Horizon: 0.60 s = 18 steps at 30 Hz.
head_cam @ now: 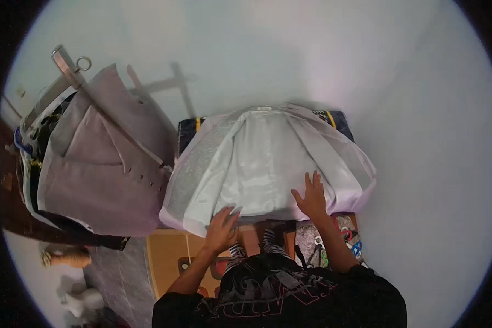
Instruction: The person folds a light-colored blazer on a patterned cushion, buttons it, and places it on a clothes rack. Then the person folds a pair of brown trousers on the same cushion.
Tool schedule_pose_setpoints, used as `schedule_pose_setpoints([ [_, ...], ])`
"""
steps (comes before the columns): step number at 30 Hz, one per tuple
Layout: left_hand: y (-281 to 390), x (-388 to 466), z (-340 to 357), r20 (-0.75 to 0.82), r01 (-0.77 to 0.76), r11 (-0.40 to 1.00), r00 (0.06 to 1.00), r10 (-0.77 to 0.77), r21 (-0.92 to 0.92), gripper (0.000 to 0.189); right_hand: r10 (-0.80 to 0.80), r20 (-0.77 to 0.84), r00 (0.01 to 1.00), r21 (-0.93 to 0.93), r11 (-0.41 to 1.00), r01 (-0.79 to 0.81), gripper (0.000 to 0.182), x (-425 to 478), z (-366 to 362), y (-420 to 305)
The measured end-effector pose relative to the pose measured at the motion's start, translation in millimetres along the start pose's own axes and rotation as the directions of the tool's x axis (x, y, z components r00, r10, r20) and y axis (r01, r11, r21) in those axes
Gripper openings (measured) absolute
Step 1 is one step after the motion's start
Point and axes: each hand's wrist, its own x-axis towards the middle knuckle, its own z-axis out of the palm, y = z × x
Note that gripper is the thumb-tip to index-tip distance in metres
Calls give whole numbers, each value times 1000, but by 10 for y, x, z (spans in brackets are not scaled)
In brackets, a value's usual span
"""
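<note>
Spread out before me lies a pale garment (266, 164) with a satin-like lining facing up. Its two front panels are folded outward, and the left panel (194, 168) has a glittery texture. My right hand (312, 197) rests flat on the lining at the lower right, fingers apart and pointing away from me. Close to the lower left hem is my left hand (222, 229), its fingers spread and slightly bent over the edge. Neither hand holds anything. Beneath the garment, a dark padded cloth with yellow stripes (190, 133) shows at the far corners.
Light-coloured jackets (102, 172) hang at left from a metal rack (67, 67). A white wall (250, 53) rises behind the garment. Coloured-handled tools (346, 234) lie on a patterned surface near my right forearm. A patterned mat (168, 254) covers the floor by my feet.
</note>
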Motion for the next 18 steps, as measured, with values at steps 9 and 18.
schedule_pose_setpoints([
  [9, -403, -580, -1217, -489, 285, 950, 851, -191, 126, 23, -471, -59, 880, 558, 715, 420, 46, 467, -218, -2228],
  [18, -190, -405, -3429, -764, 424, 738, 616, 189, 525, 26, -550, -316, 773, 843, 210, 495, 47, 1275, -1009, -4663],
])
